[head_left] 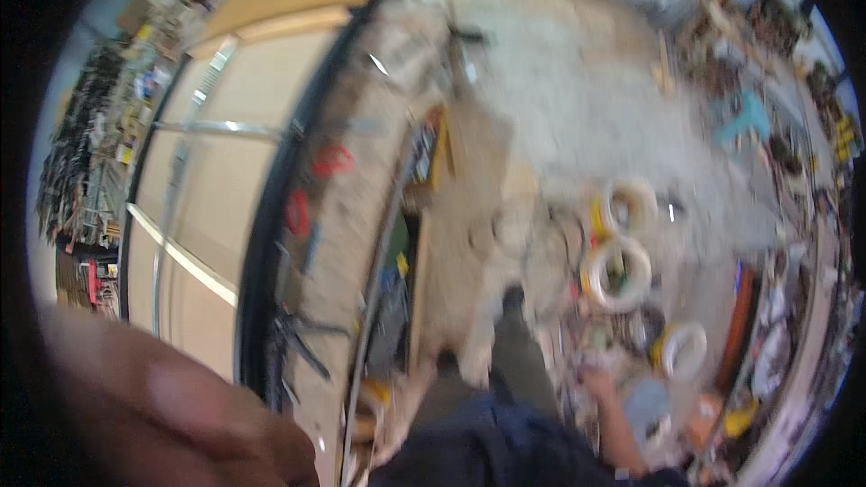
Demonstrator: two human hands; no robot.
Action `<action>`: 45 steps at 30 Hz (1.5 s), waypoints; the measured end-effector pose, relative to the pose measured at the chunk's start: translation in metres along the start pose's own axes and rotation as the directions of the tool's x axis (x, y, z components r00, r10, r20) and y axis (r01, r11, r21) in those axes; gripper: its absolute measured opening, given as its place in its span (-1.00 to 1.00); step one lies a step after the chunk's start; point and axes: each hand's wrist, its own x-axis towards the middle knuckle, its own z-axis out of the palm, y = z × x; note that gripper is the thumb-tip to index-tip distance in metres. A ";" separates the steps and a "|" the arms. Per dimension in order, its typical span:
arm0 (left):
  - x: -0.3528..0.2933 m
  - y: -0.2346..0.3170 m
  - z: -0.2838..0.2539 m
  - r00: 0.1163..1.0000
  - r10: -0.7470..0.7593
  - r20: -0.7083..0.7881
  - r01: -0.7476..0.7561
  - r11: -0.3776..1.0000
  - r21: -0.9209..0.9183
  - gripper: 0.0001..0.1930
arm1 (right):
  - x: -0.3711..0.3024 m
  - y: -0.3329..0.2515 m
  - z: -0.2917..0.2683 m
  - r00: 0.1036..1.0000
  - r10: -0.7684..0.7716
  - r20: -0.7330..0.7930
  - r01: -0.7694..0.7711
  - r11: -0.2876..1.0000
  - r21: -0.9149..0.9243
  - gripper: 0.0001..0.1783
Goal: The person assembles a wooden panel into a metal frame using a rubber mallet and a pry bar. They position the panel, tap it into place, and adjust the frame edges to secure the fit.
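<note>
My left hand (180, 406) looms large and blurred at the lower left, close to the camera. Its fingers are too smeared to show whether they hold anything. Behind it stands a large beige panel (257, 171) in a dark frame with metal strips. My right hand (594, 381) hangs low at my right side, above a cluttered patch of floor. Motion blur hides its fingers, and something pale lies by it that I cannot make out. A white and yellow bucket (684, 352) is to its right, and a second bucket (622, 273) is farther ahead.
A third bucket (631, 207) stands beyond these. Along the left runs a wooden bench (356, 207) with red loops (332, 160) and blurred tools. A yellow-edged box (428, 149) is beside it. A turquoise stool-like object (747, 120) and piled clutter line the right.
</note>
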 end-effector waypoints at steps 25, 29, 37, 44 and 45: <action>-0.156 -0.367 0.029 0.729 -0.636 -0.254 0.348 0.026 0.937 -0.55 | 0.212 0.028 0.024 0.884 0.361 0.296 -0.463 0.760 0.456 -0.88; -0.154 -0.366 0.032 0.694 -0.657 -0.293 0.319 -0.084 0.944 -0.55 | 0.246 0.024 0.017 0.874 0.316 0.368 -0.463 0.771 0.437 -0.88; -0.155 -0.370 0.030 0.695 -0.673 -0.253 0.266 -0.086 0.960 -0.56 | 0.293 0.007 0.025 0.878 0.317 0.360 -0.474 0.683 0.556 -0.74; -0.157 -0.372 0.028 0.684 -0.658 -0.316 0.341 -0.094 0.935 -0.55 | 0.305 0.022 0.057 0.859 0.328 0.393 -0.510 0.610 0.606 -0.62; -0.158 -0.374 0.029 0.692 -0.655 -0.305 0.320 -0.100 0.942 -0.57 | 0.306 0.022 0.058 0.861 0.321 0.396 -0.507 0.611 0.608 -0.63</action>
